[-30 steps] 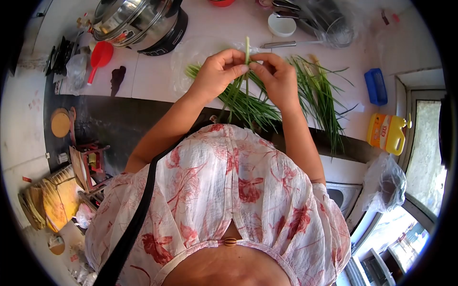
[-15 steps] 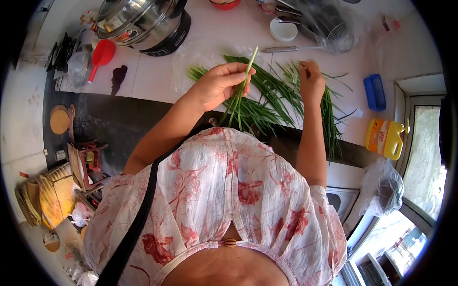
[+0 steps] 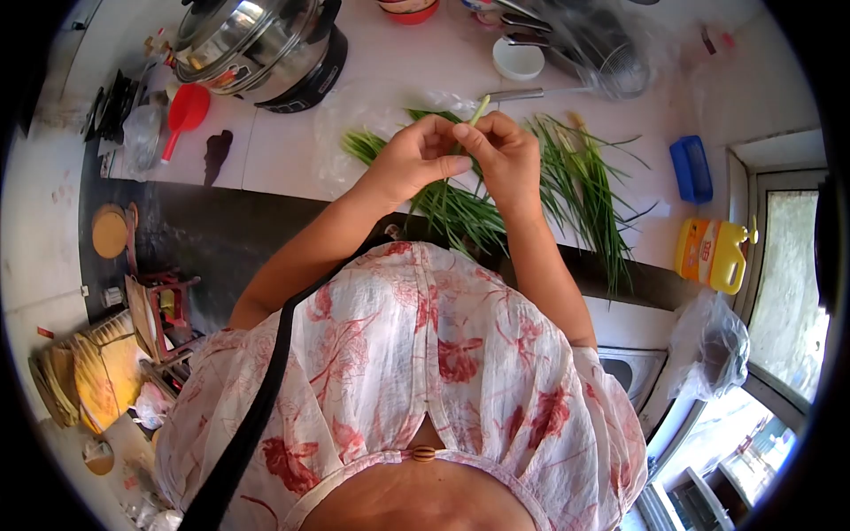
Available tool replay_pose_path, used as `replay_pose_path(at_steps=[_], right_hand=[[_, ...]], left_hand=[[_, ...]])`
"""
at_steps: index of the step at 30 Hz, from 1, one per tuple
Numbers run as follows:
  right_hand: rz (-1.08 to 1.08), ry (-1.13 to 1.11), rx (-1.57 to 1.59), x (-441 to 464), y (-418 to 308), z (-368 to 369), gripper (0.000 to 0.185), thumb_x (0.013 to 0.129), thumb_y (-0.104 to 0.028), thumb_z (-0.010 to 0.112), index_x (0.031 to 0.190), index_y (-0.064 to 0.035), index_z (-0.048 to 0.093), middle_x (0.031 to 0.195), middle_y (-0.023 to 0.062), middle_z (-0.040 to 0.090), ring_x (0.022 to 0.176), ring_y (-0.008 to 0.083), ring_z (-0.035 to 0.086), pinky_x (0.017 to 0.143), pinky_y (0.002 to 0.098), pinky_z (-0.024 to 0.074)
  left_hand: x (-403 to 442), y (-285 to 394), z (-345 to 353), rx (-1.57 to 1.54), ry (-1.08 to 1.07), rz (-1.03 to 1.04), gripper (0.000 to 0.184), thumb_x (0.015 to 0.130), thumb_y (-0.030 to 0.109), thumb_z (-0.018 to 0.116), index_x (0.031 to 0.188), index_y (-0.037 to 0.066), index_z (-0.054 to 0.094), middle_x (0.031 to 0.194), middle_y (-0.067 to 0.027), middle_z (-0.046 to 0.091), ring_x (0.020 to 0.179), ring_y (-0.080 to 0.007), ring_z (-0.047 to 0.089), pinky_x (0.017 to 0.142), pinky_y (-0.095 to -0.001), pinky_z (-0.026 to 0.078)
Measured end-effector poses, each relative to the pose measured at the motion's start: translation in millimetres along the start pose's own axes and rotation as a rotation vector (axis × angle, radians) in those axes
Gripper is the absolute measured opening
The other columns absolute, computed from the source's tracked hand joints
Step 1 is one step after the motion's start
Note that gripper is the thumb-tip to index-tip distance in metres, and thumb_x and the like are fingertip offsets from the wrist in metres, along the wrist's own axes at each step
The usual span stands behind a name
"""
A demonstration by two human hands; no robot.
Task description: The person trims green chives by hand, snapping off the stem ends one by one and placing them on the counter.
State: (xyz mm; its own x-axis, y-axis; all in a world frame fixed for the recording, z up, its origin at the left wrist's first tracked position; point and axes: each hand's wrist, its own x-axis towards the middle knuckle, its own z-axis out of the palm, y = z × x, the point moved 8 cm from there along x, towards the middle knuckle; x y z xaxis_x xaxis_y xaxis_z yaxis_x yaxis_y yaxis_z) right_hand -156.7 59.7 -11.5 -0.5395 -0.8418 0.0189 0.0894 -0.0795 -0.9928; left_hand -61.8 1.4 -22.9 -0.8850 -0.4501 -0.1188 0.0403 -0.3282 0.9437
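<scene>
My left hand (image 3: 414, 159) is closed around a garlic chive stalk (image 3: 481, 109), whose pale end sticks up past the fingers. My right hand (image 3: 505, 161) pinches at the same stalk, thumb and forefinger right beside the left fingers. Exactly where the fingertips grip is partly covered. Under and around both hands lie green chives (image 3: 460, 217), spread towards the counter's front edge. To the right of my right hand is another pile of chives (image 3: 580, 173), with paler ends at the back and leaves hanging over the edge.
A clear plastic bag (image 3: 332, 133) lies left of the chives. Behind stand a steel steamer pot (image 3: 243, 44), a white bowl (image 3: 518, 60) and a wire strainer (image 3: 624, 73). A red ladle (image 3: 188, 111) is at left. At right are a blue basket (image 3: 691, 170) and a yellow jug (image 3: 713, 255).
My right hand has moved left from the right-hand chives to the stalk in my left hand. The two hands are now together.
</scene>
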Motion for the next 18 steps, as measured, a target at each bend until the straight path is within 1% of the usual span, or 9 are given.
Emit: replay_pose_path(at_steps=[1, 2, 5, 8, 12, 15, 16, 17, 18], right_hand=[[-0.069, 0.054, -0.117, 0.0, -2.7, -3.8, 0.014, 0.077, -0.010, 0.069, 0.075, 0.0021, 0.061, 0.061, 0.0024, 0.055, 0.056, 0.0088, 0.049, 0.051, 0.0233, 0.0392], [-0.069, 0.048, -0.120, -0.1, -3.3, -2.5, 0.014, 0.077, -0.010, 0.069, 0.075, 0.0021, 0.061, 0.061, 0.0024, 0.055, 0.056, 0.0088, 0.049, 0.051, 0.0233, 0.0392], [-0.154, 0.076, -0.171, -2.0, -11.7, -2.7, 0.016, 0.076, -0.010, 0.069, 0.070, 0.0020, 0.061, 0.061, 0.0031, 0.056, 0.055, 0.0080, 0.049, 0.051, 0.0232, 0.0389], [-0.090, 0.054, -0.060, -0.1, -4.9, -4.1, 0.016, 0.077, -0.010, 0.068, 0.070, 0.0025, 0.061, 0.062, 0.0041, 0.056, 0.055, 0.0090, 0.050, 0.052, 0.0240, 0.0396], [-0.179, 0.004, -0.112, 0.4, -13.1, -1.1, 0.015, 0.082, -0.010, 0.063, 0.074, 0.0030, 0.061, 0.063, 0.0053, 0.056, 0.056, 0.0104, 0.051, 0.053, 0.0251, 0.0406], [-0.222, -0.023, -0.118, 0.9, -15.6, -0.7, 0.014, 0.084, -0.010, 0.060, 0.078, 0.0029, 0.061, 0.065, 0.0055, 0.056, 0.059, 0.0103, 0.052, 0.055, 0.0245, 0.0413], [-0.247, -0.039, -0.127, 0.6, -17.1, -0.7, 0.013, 0.085, -0.010, 0.059, 0.080, 0.0029, 0.060, 0.066, 0.0055, 0.056, 0.062, 0.0101, 0.052, 0.057, 0.0237, 0.0416], [-0.246, -0.040, -0.128, 0.3, -17.3, -1.8, 0.013, 0.085, -0.010, 0.059, 0.080, 0.0029, 0.060, 0.066, 0.0055, 0.056, 0.062, 0.0101, 0.052, 0.057, 0.0237, 0.0416], [-0.216, -0.045, -0.127, 0.1, -15.6, -2.4, 0.013, 0.085, -0.010, 0.059, 0.081, 0.0028, 0.060, 0.067, 0.0049, 0.056, 0.064, 0.0097, 0.052, 0.058, 0.0226, 0.0418]], left_hand=[[-0.5, 6.6, -4.0, 0.231, 0.073, 0.095, 0.019, 0.082, 0.009, 0.063, 0.097, 0.004, 0.052, 0.090, -0.0025, 0.057, 0.083, -0.0100, 0.056, 0.073, -0.0242, 0.046], [-0.3, 8.1, -7.9, 0.328, 0.130, 0.096, 0.018, 0.080, 0.006, 0.065, 0.093, 0.001, 0.054, 0.086, -0.0033, 0.061, 0.082, -0.0093, 0.058, 0.073, -0.0230, 0.048], [-2.0, 14.3, -8.1, 0.419, 0.194, 0.099, 0.012, 0.082, 0.006, 0.063, 0.089, -0.001, 0.057, 0.082, -0.0051, 0.063, 0.077, -0.0102, 0.060, 0.071, -0.0226, 0.048], [-3.8, 16.4, -4.9, 0.357, 0.184, 0.093, 0.011, 0.083, 0.006, 0.061, 0.089, -0.003, 0.058, 0.080, -0.0073, 0.064, 0.076, -0.0115, 0.061, 0.071, -0.0228, 0.048], [-3.0, 15.9, -6.8, 0.322, 0.153, 0.081, 0.013, 0.085, 0.008, 0.059, 0.090, -0.004, 0.058, 0.080, -0.0076, 0.064, 0.075, -0.0124, 0.061, 0.071, -0.0236, 0.048], [-1.9, 14.0, -5.7, 0.257, 0.113, 0.030, 0.016, 0.088, 0.012, 0.056, 0.092, -0.004, 0.058, 0.083, -0.0084, 0.064, 0.077, -0.0141, 0.061, 0.073, -0.0253, 0.048], [-1.7, 8.9, -4.7, 0.168, 0.087, -0.033, 0.017, 0.088, 0.013, 0.054, 0.094, -0.003, 0.057, 0.083, -0.0083, 0.063, 0.077, -0.0147, 0.061, 0.073, -0.0260, 0.048], [-1.8, 3.8, -3.3, 0.079, 0.062, -0.095, 0.018, 0.089, 0.015, 0.052, 0.096, -0.002, 0.057, 0.084, -0.0081, 0.062, 0.078, -0.0153, 0.060, 0.073, -0.0267, 0.048], [-1.7, 3.8, -4.5, 0.079, 0.062, -0.095, 0.018, 0.089, 0.015, 0.052, 0.096, -0.002, 0.057, 0.084, -0.0081, 0.062, 0.078, -0.0153, 0.060, 0.073, -0.0267, 0.048]])
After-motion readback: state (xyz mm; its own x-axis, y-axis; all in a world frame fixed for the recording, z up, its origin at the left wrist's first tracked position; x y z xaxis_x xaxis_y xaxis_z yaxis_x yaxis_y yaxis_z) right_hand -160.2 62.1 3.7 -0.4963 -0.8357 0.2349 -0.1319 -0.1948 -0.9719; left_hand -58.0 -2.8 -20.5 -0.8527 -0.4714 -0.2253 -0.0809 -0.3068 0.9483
